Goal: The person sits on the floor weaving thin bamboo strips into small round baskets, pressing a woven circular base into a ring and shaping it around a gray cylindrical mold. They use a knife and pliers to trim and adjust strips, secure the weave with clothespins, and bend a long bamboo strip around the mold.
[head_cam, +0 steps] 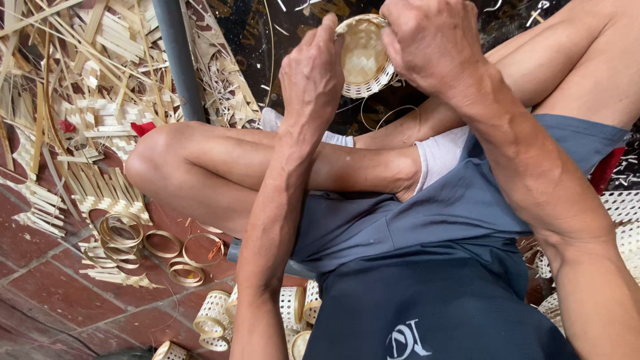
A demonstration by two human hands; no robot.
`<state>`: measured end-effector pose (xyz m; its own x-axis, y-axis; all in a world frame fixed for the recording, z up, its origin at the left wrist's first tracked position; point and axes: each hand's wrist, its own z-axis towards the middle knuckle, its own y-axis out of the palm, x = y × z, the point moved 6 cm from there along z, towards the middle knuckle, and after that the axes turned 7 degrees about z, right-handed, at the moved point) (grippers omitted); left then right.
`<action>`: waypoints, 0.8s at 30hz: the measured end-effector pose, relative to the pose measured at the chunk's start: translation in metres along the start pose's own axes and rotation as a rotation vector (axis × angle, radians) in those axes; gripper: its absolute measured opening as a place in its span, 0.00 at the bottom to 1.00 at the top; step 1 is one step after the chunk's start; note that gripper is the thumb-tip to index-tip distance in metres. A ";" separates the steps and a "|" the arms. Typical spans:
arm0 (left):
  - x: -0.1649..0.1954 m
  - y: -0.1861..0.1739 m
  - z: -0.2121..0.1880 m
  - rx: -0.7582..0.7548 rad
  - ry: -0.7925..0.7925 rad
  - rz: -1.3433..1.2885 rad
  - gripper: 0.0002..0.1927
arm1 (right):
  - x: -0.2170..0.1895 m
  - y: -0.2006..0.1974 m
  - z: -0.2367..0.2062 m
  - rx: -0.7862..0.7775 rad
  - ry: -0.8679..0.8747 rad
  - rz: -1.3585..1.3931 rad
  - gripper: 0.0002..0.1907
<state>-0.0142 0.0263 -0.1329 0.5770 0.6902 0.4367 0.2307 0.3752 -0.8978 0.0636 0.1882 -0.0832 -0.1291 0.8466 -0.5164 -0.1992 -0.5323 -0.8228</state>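
Observation:
A small round woven bamboo basket (363, 57) is held up in front of me, its woven bottom facing the camera. My left hand (312, 75) grips its left rim with the fingers curled over the edge. My right hand (432, 41) clasps its right side and covers part of the rim. Both hands hover above my crossed bare legs (220, 163), and I sit in grey-blue shorts (427, 220).
Loose bamboo strips and woven scraps (80, 87) are heaped at the left. Several thin bamboo hoops (123, 233) lie on the red brick floor (40, 287). Small finished woven baskets (213, 317) sit near my left elbow. A grey pole (177, 57) stands upright. White woven pieces (623, 213) lie at right.

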 end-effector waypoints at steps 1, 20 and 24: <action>0.002 -0.003 0.000 0.049 0.029 -0.039 0.12 | 0.001 -0.001 0.000 -0.013 -0.001 0.052 0.06; 0.007 0.015 0.022 0.183 0.037 -0.031 0.04 | -0.031 0.012 0.134 -0.170 0.432 0.549 0.12; 0.003 0.015 0.028 0.265 0.118 -0.037 0.05 | -0.089 0.165 0.220 -0.402 0.795 0.856 0.20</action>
<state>-0.0308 0.0513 -0.1432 0.6626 0.6021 0.4456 0.0494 0.5584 -0.8281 -0.1712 0.0238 -0.1210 0.5830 0.0680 -0.8097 -0.0105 -0.9958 -0.0912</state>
